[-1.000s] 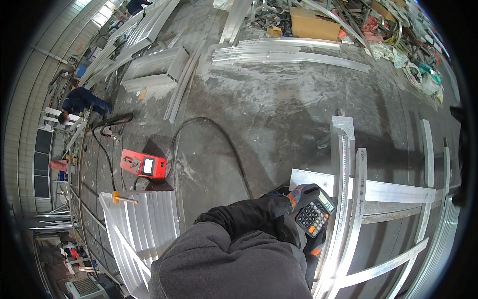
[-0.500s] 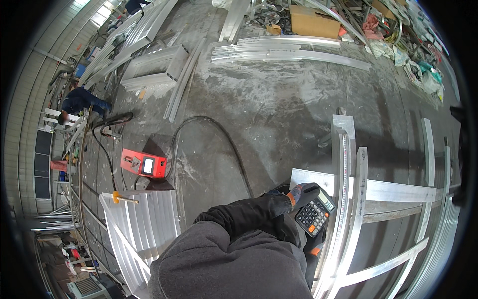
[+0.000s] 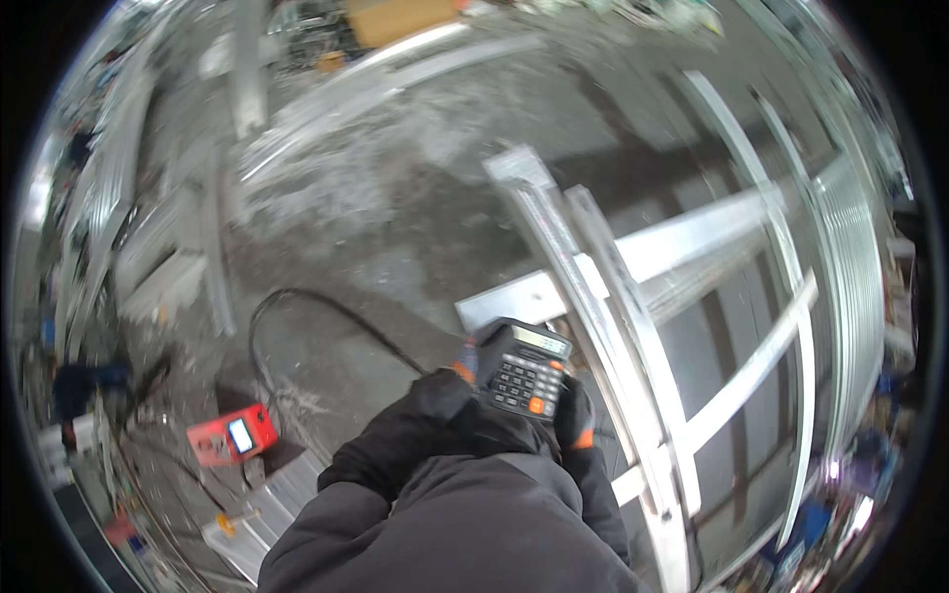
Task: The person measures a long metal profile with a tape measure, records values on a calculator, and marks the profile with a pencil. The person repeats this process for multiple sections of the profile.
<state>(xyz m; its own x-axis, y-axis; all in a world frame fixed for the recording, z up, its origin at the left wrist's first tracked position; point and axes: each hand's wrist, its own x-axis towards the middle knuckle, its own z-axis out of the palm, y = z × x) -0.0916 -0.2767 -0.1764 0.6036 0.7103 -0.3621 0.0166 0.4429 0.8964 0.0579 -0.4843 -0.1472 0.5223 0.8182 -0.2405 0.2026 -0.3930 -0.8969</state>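
Note:
A dark desk calculator (image 3: 531, 368) with grey and orange keys and a lit display is tilted up in front of me. My left hand (image 3: 469, 358), in a dark glove with an orange cuff, is closed at its left edge, with the fingers partly hidden behind it. Along the calculator's lower right edge, my right hand (image 3: 573, 413), gloved alike, is closed on it. Just right of the hands lie long silvery metal profiles (image 3: 605, 326), with a tape measure (image 3: 547, 222) stretched along one of them.
A wide metal bar (image 3: 702, 232) crosses beneath the profiles. To the left, a red machine (image 3: 233, 436) with a screen stands on the floor, near a black cable (image 3: 331, 301). More profiles (image 3: 395, 84) lie at the far side. A person (image 3: 84, 390) in dark clothes is at far left.
My view has swung to the right and blurred, so the surroundings shift left and tilt. The calculator is now turned the other way, with both hands still at it.

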